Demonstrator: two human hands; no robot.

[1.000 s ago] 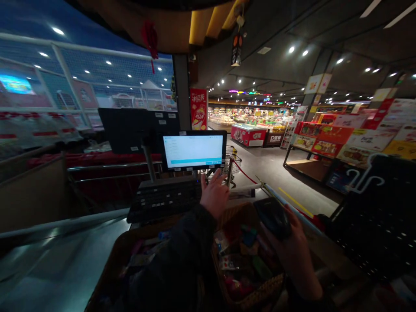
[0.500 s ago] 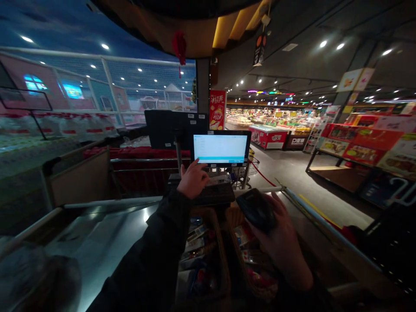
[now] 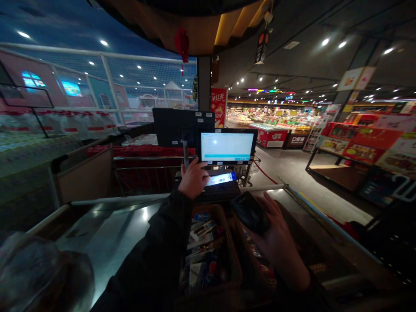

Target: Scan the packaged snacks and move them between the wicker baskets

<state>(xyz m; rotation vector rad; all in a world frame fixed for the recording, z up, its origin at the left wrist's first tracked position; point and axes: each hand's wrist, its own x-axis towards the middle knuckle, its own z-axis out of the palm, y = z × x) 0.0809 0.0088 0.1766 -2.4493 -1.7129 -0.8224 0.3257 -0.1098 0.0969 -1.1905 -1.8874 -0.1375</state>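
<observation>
Biggest thing is the steel bench (image 3: 107, 242): a wide stretch of bare-looking top runs left of the goods, w/ a raised rail along the far edge and another rail down the right side, close to the right arm. Behind it is the lit till screen (image 3: 227, 146), facing the person, w/ a dark second monitor (image 3: 175, 125) just left of and behind it. The wicker basket (image 3: 234, 255) full of small packets sits dead centre, touching the keyboard's near edge afaict. The keyboard (image 3: 221, 188) lies flat under the screen, catching its glow.

Change vs half a sec ago: the left hand (image 3: 193, 178) was up at the screen's lower-left corner and is now down on the keyboard's left end, fingers loosely curled, gripping nothing.

The right hand (image 3: 279, 242) is wrapped around a black barcode scanner (image 3: 250, 212), about where it was, just right of the basket and short of the keyboard. Its long axis runs near-right to far-left, head end toward the keyboard.
</observation>
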